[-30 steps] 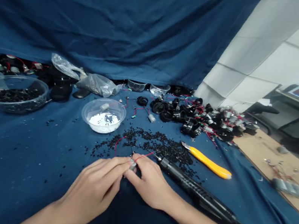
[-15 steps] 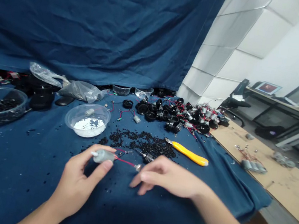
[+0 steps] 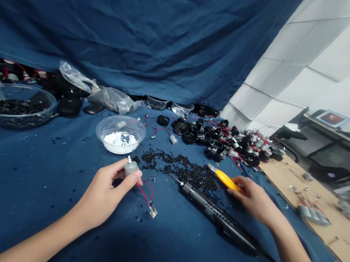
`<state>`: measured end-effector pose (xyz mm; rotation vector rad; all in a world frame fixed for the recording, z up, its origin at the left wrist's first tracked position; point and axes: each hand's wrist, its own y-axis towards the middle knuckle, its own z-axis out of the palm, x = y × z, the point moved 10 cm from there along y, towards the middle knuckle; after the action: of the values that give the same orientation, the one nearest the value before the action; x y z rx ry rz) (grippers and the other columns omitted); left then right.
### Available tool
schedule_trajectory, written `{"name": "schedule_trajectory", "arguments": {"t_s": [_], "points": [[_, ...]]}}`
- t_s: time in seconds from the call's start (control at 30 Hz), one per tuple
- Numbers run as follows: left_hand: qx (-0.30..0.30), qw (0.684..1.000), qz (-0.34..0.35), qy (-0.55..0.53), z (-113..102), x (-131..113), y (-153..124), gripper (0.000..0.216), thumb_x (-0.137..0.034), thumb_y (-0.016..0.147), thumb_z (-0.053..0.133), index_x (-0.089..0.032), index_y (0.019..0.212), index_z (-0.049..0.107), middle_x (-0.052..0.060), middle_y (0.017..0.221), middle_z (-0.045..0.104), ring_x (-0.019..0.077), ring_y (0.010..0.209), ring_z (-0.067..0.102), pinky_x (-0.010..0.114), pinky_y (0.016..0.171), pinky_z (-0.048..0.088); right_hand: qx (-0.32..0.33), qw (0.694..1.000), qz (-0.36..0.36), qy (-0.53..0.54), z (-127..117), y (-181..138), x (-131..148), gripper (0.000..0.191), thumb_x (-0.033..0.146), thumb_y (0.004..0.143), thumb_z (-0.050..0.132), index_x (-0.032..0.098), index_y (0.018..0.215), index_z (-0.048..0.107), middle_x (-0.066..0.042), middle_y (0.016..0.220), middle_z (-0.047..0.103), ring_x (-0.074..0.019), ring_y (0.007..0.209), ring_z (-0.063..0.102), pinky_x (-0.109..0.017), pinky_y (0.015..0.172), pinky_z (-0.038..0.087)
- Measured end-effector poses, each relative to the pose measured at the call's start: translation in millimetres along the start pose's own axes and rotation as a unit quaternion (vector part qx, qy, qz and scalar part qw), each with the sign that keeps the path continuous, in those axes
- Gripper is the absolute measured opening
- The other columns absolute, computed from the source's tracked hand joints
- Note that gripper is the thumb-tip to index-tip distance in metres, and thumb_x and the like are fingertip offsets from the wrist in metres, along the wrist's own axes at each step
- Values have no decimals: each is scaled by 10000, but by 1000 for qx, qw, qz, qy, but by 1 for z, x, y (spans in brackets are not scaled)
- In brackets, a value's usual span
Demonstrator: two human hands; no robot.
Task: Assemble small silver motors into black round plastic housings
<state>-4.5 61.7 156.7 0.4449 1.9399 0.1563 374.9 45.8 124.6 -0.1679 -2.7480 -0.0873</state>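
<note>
Across blue cloth (image 3: 34, 188), a screwdriver (image 3: 219, 216) lies between left hand (image 3: 103, 195), pinching a motor (image 3: 130, 168), and right hand (image 3: 259, 202), gripping a knife (image 3: 224, 178)

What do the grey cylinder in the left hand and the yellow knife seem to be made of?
Grey cylinder: perhaps metal, from its dull silvery-grey surface; plastic is possible. Yellow knife: handle probably plastic, smooth and evenly yellow; the blade end, greyish, is likely metal.

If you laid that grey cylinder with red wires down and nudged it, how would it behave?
The grey cylinder would probably roll, given its round body. The thin red wires likely flop, since they curve loosely; the metal piece at their end might drag.
</note>
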Motion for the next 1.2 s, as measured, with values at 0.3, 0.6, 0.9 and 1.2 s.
{"name": "schedule_trajectory", "arguments": {"t_s": [0.3,0.6,0.9,1.2], "points": [[-37,997,6,73,-3,7,-5,173,-359,863,656,-191,843,691,-21,722,711,154,637,636,245,598,469,-19,962,-212,168,-16,-42,179,182,363,954,580,257,1097,540,8,870,592,-145,679,540,-258,628,425],[-95,936,214,262,-10,-24,-14,158,-317,939,588,-174,960,652,28,852,772,186,741,745,254,701,551,-2,920,-328,214,44,-43,208,192,381,914,634,222,1007,582,15,786,600,-132,607,515,-261,560,381],[-90,933,219,271,-9,-28,-13,161,-265,946,573,-161,1009,678,14,874,781,138,762,747,208,810,549,-23,925,-334,178,41,-49,207,272,481,921,633,247,1046,569,-4,840,667,-154,657,608,-261,576,429],[-96,936,206,270,-11,-22,-15,182,-312,931,591,-211,1050,685,-37,918,778,109,796,738,182,866,532,-5,925,-326,197,43,-45,205,233,420,903,667,219,970,567,-31,879,683,-161,684,607,-264,562,407]]}}
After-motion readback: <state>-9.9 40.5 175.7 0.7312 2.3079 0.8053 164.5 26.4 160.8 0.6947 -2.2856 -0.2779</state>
